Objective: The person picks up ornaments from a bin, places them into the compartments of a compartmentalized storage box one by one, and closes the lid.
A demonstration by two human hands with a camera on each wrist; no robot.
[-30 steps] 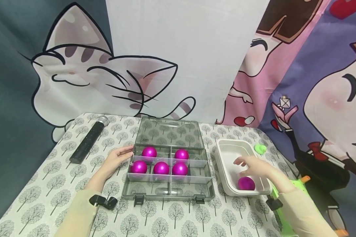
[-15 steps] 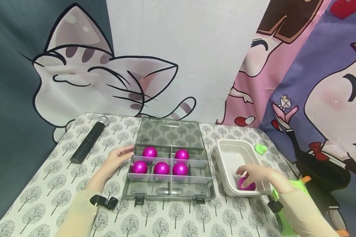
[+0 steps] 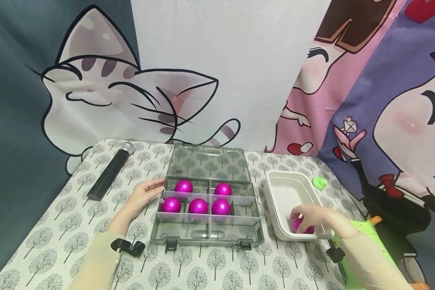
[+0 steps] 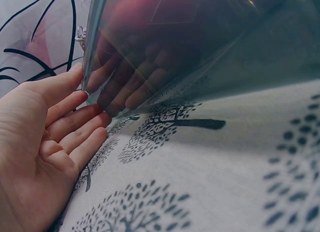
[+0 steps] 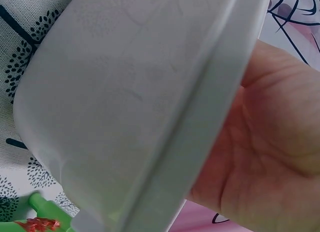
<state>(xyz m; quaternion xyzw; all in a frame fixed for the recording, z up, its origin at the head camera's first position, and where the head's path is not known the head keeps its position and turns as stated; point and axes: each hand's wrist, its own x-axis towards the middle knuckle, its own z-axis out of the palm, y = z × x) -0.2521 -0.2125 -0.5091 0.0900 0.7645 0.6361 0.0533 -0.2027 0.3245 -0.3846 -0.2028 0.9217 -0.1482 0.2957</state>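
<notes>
In the head view, my right hand (image 3: 309, 215) reaches down inside a white plastic bin (image 3: 272, 209). Its fingers and thumb curl round a magenta bauble (image 3: 298, 225), partly covered by the hand. The right wrist view has the bin wall (image 5: 125, 102) in front, hiding the fingertips and the bauble. My left hand (image 3: 141, 198) touches the left side of a clear grey compartment box (image 3: 235, 231) with relaxed fingers, seen closer in the left wrist view (image 4: 60, 137). Several magenta baubles (image 3: 198, 206) lie in the box's back and middle rows; its lid (image 3: 208, 163) lies back.
A black microphone (image 3: 110, 173) lies at the table's left. Right of the bin sits a small green duck (image 3: 320, 183). A bright green object (image 3: 369, 241) with orange ends stands by the right arm. Printed cloth hangs behind the table.
My right hand has gone lower into the white bin, from above the bauble to curled round it. The left hand stays at the box's side.
</notes>
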